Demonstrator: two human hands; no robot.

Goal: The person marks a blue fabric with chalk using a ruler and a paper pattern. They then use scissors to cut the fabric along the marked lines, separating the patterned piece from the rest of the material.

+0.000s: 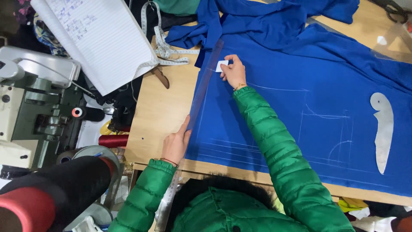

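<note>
A blue cloth [292, 124] lies spread on the wooden table [159, 111], marked with white chalk lines. Along its left edge rests a long clear ruler [206, 81]. My left hand [176, 144] presses flat on the ruler's near end. My right hand [233, 72] reaches to the far end of the ruler and pinches a small white piece of chalk [221, 65] against the cloth beside it. Both arms wear green padded sleeves.
A grey curved pattern template [383, 131] lies on the cloth at right. A lined notebook [101, 38], a measuring tape [165, 51] and scissors [161, 77] lie at the back left. A sewing machine [30, 107] and thread spools [112, 140] stand left of the table. A metal ruler [167, 204] hangs at the front edge.
</note>
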